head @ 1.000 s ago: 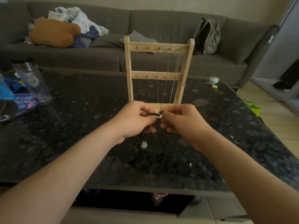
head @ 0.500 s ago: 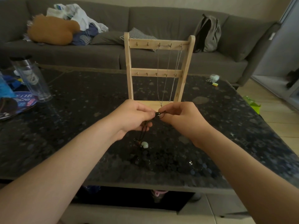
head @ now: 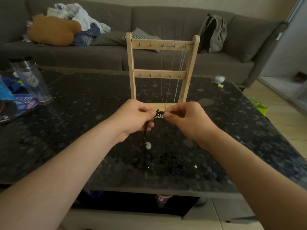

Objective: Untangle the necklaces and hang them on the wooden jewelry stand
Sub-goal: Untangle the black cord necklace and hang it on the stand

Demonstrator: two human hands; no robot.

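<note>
Head cam: I see both hands meeting mid-table, just near of the wooden jewelry stand (head: 131, 67). L hand (head: 137, 117) pinches the black cord necklace (head: 160, 112) at its knot w/ thumb & forefinger, other fingers curled. R hand (head: 186, 118) pinches the same knot from the right. Pale pendant (head: 148, 145) dangles below L hand, over the table (head: 83, 130). Thin chains (head: 169, 80) hang from the stand's top hooks, right side. Clear bottle (head: 31, 80) sits far left.

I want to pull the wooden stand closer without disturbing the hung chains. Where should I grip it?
Probably the left upright of the wooden stand, from its left side: it is a bare vertical post, while the chains hang by the right upright.
</note>
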